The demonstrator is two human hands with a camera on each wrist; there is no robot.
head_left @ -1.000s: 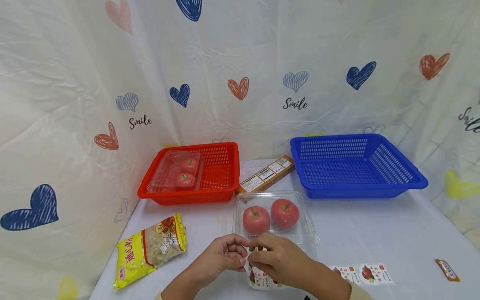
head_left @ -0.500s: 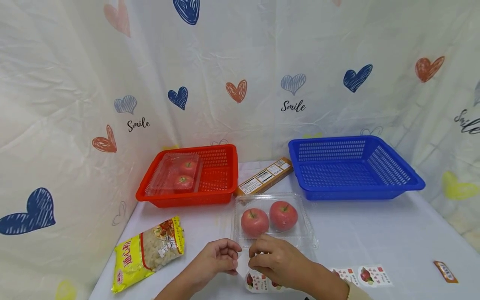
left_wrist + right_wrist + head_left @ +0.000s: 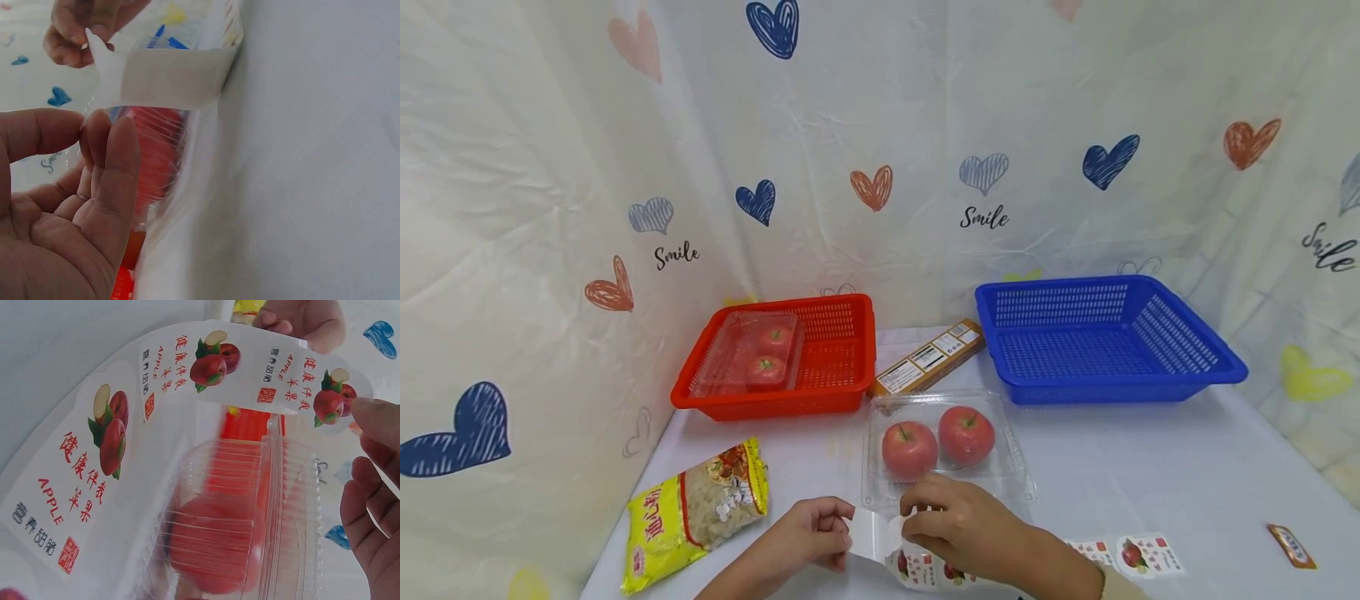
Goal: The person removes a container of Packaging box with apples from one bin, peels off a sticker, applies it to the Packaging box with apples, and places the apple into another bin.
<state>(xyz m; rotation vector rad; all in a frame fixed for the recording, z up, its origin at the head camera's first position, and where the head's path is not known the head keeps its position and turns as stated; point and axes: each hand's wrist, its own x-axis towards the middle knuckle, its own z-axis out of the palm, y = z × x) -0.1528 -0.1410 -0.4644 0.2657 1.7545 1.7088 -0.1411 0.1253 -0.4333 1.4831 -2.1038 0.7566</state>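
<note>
A strip of apple-printed stickers [image 3: 215, 359] hangs in front of the person. The right hand [image 3: 955, 521] pinches it at one end, thumb on the printed face in the right wrist view. Left of it, the left hand [image 3: 820, 533] pinches the glossy white backing paper [image 3: 868, 533], which spans the gap between the hands. In the left wrist view the left thumb and finger tips meet at the paper's edge. Just beyond the hands stands a clear plastic box [image 3: 1015, 454] with two red apples [image 3: 909, 450].
A red basket [image 3: 842, 404] holds another clear box [image 3: 726, 354] of apples. The blue basket [image 3: 1105, 392] stands back right, a long carton [image 3: 928, 358] between them. A yellow food bag [image 3: 696, 512] lies left. More stickers [image 3: 1150, 554] and a small packet [image 3: 1291, 546] lie right.
The left hand has moved left, away from the right hand, and a widening stretch of white backing paper shows between them. The right hand stays nearly in place. The view has tilted slightly.
</note>
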